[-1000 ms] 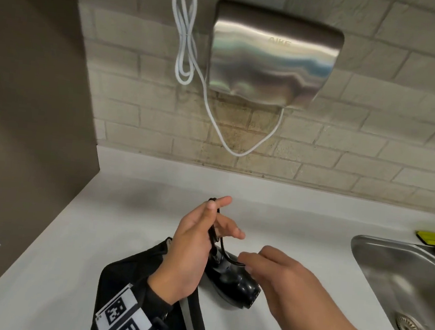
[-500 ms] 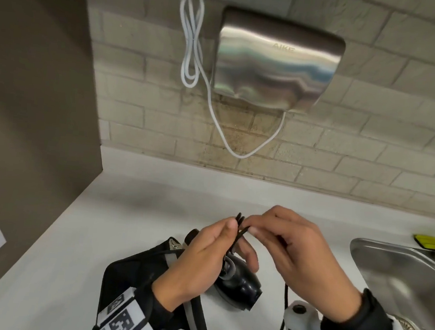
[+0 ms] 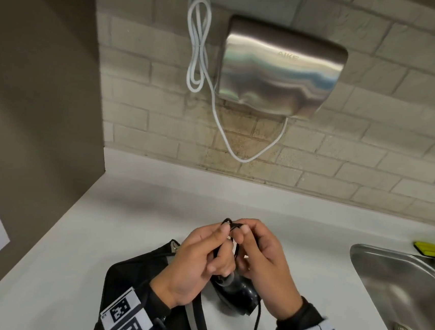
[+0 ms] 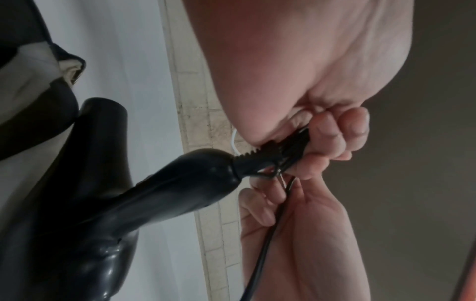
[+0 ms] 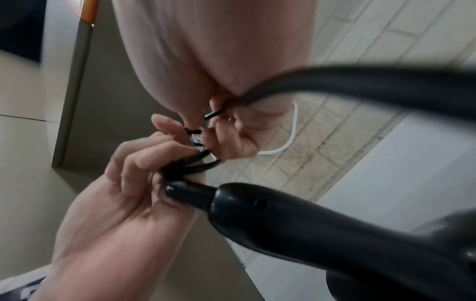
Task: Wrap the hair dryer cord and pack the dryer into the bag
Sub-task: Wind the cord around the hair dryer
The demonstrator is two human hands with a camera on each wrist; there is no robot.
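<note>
The black hair dryer (image 3: 238, 292) is under my hands, its barrel down by the white counter (image 3: 98, 233). A black bag (image 3: 131, 271) lies open on the counter beneath my left wrist. My left hand (image 3: 223, 245) grips folded loops of the black cord (image 3: 228, 222) just above the handle end (image 4: 242, 163). My right hand (image 3: 246, 244) pinches the same cord beside the left thumb. The loops show between the left fingers (image 5: 159, 158) in the right wrist view. A loose length of cord (image 3: 258, 315) hangs from the right hand.
A steel sink (image 3: 387, 261) is set into the counter at right, with a yellow sponge (image 3: 428, 249) behind it. A metal hand dryer (image 3: 281, 72) and its white cable (image 3: 197, 56) hang on the tiled wall. A brown panel (image 3: 32, 93) bounds the left side.
My right hand has risen from the dryer body to meet the left hand at the cord. Both hands now hold the folded cord together, closer over the dryer.
</note>
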